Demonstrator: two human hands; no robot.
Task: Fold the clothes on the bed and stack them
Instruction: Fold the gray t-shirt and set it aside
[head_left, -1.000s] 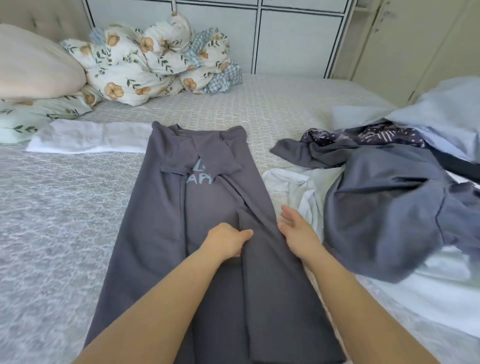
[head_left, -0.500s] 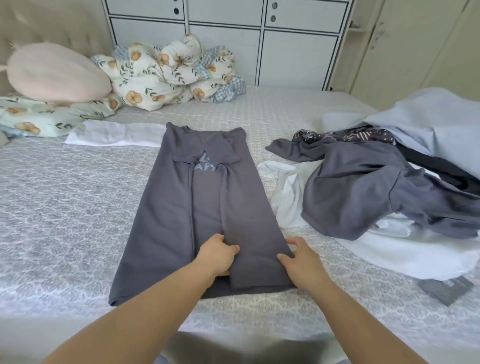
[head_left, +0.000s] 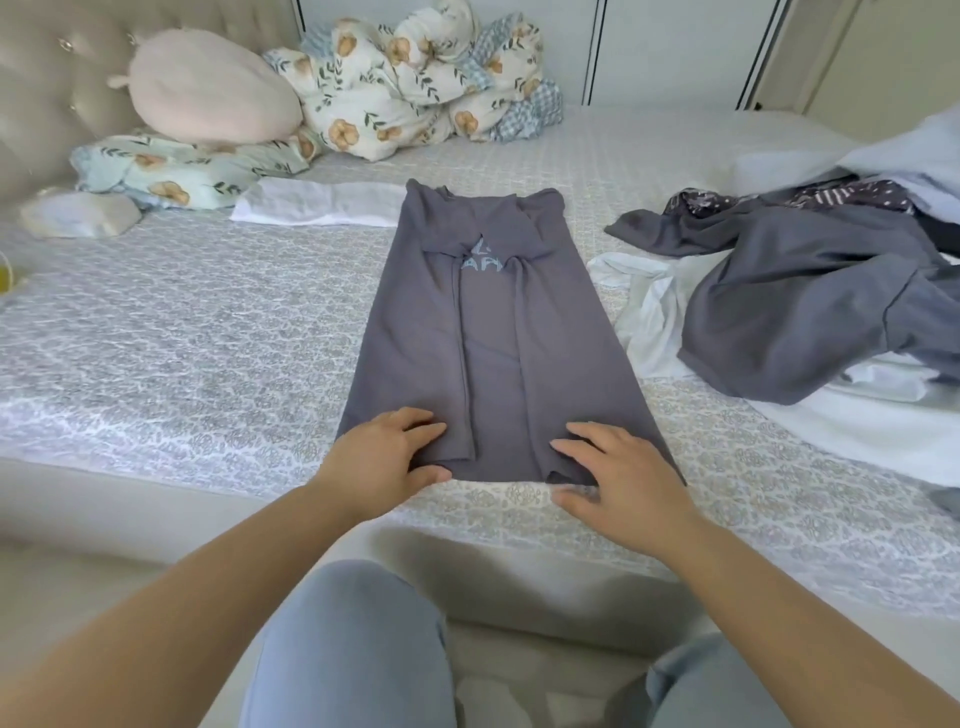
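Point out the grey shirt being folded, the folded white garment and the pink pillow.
grey shirt (head_left: 493, 358): head view, on its middle panel below the print.
folded white garment (head_left: 317, 203): head view, on its top face.
pink pillow (head_left: 208, 88): head view, on its rounded front.

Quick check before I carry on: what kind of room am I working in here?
Most likely a home bedroom: a bed with a tufted headboard, pillows and a bunched floral duvet, and tall wardrobe doors behind.
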